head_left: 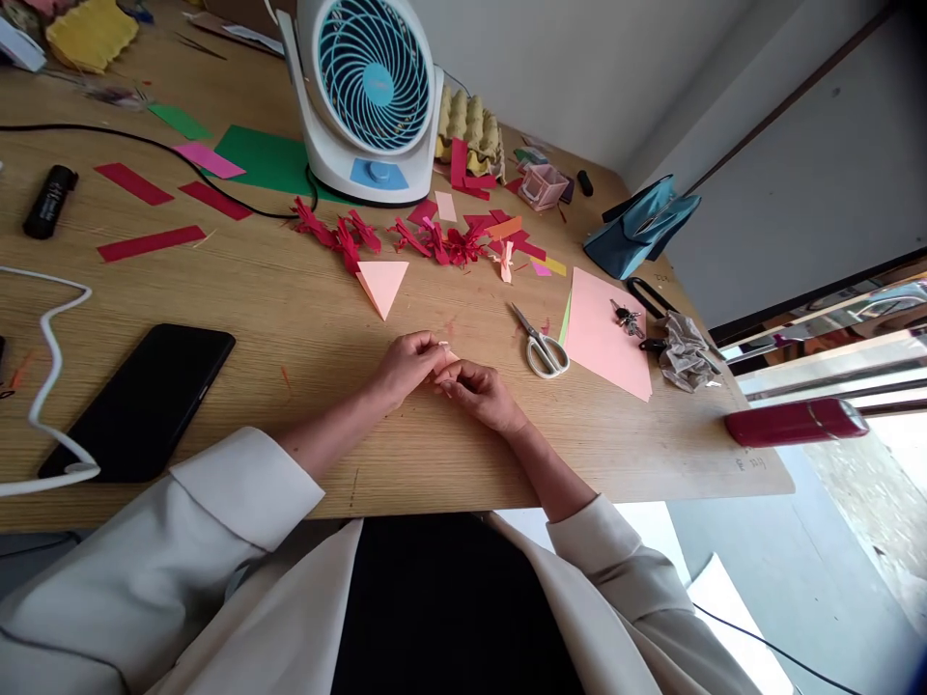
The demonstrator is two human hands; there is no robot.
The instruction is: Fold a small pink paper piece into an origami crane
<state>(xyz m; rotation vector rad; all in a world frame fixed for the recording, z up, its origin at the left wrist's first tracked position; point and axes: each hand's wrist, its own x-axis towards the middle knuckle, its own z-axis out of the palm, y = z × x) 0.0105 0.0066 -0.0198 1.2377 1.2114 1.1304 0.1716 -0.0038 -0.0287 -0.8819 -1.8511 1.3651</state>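
Between my two hands, close to the table's front edge, is a small light pink paper piece (pixel 450 353), mostly covered by fingers. My left hand (pixel 412 367) pinches it from the left, and my right hand (pixel 482 391) pinches it from the right, the fingertips meeting. A folded pink paper triangle (pixel 384 287) lies just beyond my left hand. Scissors with white handles (pixel 543 352) rest to the right of my right hand. Behind are cut red paper flowers (pixel 463 246) and a small pale pink cut piece (pixel 505 261).
A white fan (pixel 377 87) stands at the back. A black tablet (pixel 141 401) and white cable (pixel 50 338) lie left. On the right are pink sheets (pixel 604 333), keys (pixel 627 318), a blue bag (pixel 641 227) and a red bottle (pixel 793 422) near the table's edge.
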